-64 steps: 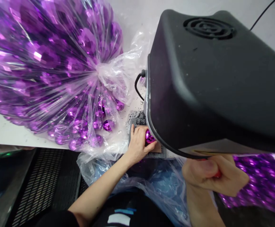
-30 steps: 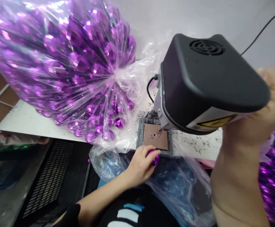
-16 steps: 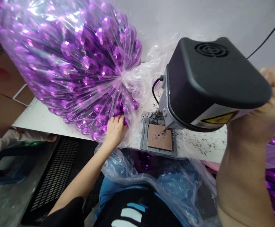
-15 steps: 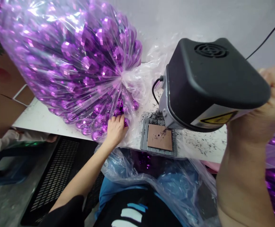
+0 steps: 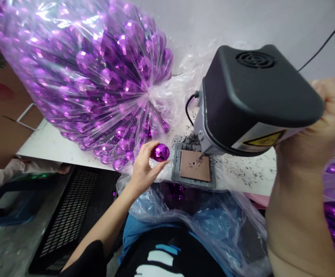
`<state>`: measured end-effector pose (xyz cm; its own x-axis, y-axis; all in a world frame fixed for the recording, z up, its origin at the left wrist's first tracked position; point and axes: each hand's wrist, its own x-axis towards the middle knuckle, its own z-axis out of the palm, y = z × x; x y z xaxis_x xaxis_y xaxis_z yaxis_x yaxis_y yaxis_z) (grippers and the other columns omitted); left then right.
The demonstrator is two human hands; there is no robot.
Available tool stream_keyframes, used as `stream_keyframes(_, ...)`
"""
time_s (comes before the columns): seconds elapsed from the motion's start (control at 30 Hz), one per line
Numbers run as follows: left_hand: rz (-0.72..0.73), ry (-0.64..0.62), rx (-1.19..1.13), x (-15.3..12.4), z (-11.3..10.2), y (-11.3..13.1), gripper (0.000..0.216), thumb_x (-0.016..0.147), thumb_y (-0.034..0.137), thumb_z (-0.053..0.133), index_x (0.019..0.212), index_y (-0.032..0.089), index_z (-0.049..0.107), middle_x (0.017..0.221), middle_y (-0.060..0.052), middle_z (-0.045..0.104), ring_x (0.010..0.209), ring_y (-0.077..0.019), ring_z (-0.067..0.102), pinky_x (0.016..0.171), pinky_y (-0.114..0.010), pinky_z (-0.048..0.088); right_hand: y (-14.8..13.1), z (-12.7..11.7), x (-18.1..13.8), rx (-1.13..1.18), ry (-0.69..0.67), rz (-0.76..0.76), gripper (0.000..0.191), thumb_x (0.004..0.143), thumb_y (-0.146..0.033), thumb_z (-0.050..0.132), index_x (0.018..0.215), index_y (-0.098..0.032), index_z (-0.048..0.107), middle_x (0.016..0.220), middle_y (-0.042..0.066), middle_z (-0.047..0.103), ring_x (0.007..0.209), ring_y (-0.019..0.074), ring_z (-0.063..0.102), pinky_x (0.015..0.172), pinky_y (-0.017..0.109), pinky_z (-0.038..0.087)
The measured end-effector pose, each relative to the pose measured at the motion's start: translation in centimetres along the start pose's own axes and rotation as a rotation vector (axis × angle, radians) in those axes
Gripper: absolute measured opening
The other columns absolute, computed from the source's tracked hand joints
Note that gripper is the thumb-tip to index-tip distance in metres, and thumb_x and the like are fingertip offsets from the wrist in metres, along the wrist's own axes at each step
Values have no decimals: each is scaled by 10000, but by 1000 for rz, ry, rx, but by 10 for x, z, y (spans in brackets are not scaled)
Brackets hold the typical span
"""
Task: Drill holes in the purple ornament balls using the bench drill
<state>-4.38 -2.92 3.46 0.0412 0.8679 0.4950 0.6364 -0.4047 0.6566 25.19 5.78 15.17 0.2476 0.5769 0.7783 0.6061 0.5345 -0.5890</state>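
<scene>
Purple ball point(image 5: 160, 152): pinched between the thumb and fingers of your left hand point(image 5: 143, 168), half closed around it, at the fingertip end. It sits just left of the brown plate point(image 5: 199, 171), near the bag point(image 5: 98, 92). Your right hand point(image 5: 327, 125) is behind the black machine point(image 5: 259, 92); its grip is hidden, cannot tell.
</scene>
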Motion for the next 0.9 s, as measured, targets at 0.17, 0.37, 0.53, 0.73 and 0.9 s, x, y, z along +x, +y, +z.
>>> stream_keyframes(0.17, -352, -247, -523, -11, 60, 8, 524, 857, 427, 716, 1307, 212, 555, 1194, -86, 678, 1039, -212, 668, 923, -352, 548, -9, -1, 0, 7, -55, 19, 531, 959, -475, 435, 618, -162, 175, 612, -43, 212, 581, -8, 255, 587, 218, 157)
stream_keyframes(0.37, -444, -302, -438, -1, 101, -4, 444, 893, 458, 653, 1259, 212, 603, 1199, -69, 704, 1106, -241, 652, 1018, -391, 487, -14, -2, 1, -16, -87, 39, 539, 954, -540, 387, 627, -136, 247, 627, -43, 226, 599, -9, 237, 593, 202, 174)
stream_keyframes(0.53, -369, -354, -263, 5, 105, -2, 436, 922, 466, 614, 1280, 218, 600, 1185, -67, 709, 1078, -243, 655, 978, -384, 488, -16, -3, 1, -30, -94, 37, 524, 965, -517, 371, 632, -125, 274, 630, -42, 225, 607, -13, 230, 629, 181, 230)
stream_keyframes(0.73, -178, -331, -35, 0, 109, 2, 441, 915, 439, 644, 1276, 193, 581, 1126, -89, 707, 1014, -252, 648, 895, -385, 497, -19, -4, 2, -25, -111, 30, 497, 975, -467, 380, 628, -138, 244, 645, -40, 212, 605, -9, 193, 671, 164, 286)
stream_keyframes(0.9, -13, -304, 3, 0, 113, 4, 470, 910, 437, 657, 1290, 184, 550, 1164, -105, 675, 1060, -260, 621, 922, -396, 485, -21, -4, 2, -31, -117, 38, 477, 978, -451, 377, 629, -155, 240, 643, -38, 207, 606, 3, 181, 664, 172, 295)
